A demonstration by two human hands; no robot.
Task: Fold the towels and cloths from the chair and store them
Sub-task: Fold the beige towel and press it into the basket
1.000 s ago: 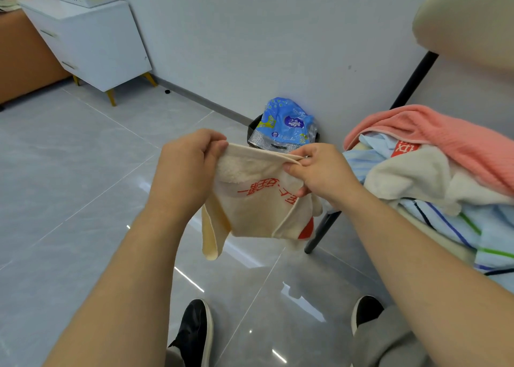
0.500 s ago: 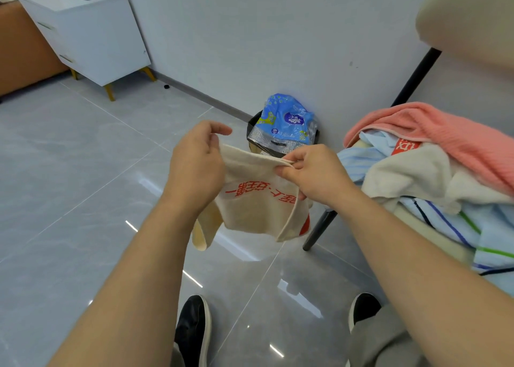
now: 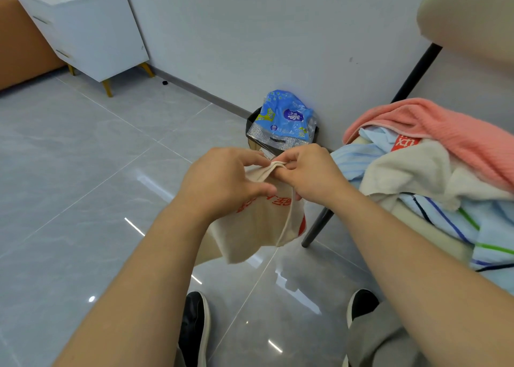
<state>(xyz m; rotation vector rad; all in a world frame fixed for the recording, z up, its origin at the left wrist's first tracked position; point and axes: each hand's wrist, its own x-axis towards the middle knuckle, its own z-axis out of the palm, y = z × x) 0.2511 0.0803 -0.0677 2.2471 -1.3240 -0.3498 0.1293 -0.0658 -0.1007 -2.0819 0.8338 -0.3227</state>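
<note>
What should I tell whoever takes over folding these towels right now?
Left hand and right hand: both pinch the top edge of the cream cloth with red print, which hangs doubled above the floor.
Pink ribbed towel, white fluffy towel and blue striped cloth lie heaped on the chair.
Done: seemingly this cloth's first fold.
Left: finish it, fold the heap, store everything.

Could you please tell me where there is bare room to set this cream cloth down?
The floor is bare between the cabinet, the bin and the shoes, left of the cloth that the left hand and right hand hold. The chair is crowded, heaped with towels, and a blue bag fills the bin.
</note>
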